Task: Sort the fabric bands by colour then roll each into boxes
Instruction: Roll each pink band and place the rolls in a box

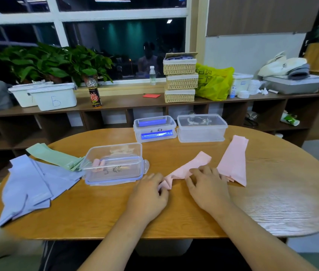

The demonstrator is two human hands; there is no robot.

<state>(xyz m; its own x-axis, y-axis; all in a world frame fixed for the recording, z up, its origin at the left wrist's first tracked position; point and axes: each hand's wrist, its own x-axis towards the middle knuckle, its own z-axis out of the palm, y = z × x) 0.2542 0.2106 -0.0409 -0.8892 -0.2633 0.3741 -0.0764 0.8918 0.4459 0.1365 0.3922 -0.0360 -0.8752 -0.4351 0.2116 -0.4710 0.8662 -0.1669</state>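
A pink fabric band (189, 167) lies across the wooden table's middle. My left hand (149, 194) pinches its crumpled near end, and my right hand (208, 185) presses on it further along. More pink bands (234, 160) lie in a pile to the right. Lilac bands (31, 184) and green bands (57, 156) are piled at the left. A clear open box (113, 165) just left of my hands holds pink rolls. Behind it stand a box with blue rolls (154, 128) and a clear box (201, 127) with its lid on.
The oval table (272, 202) has bare wood at the front and right. Behind it runs a low shelf unit with white bins (54, 96), a dark bottle (94, 91), stacked wicker baskets (181, 78), a yellow bag (213, 81) and potted plants.
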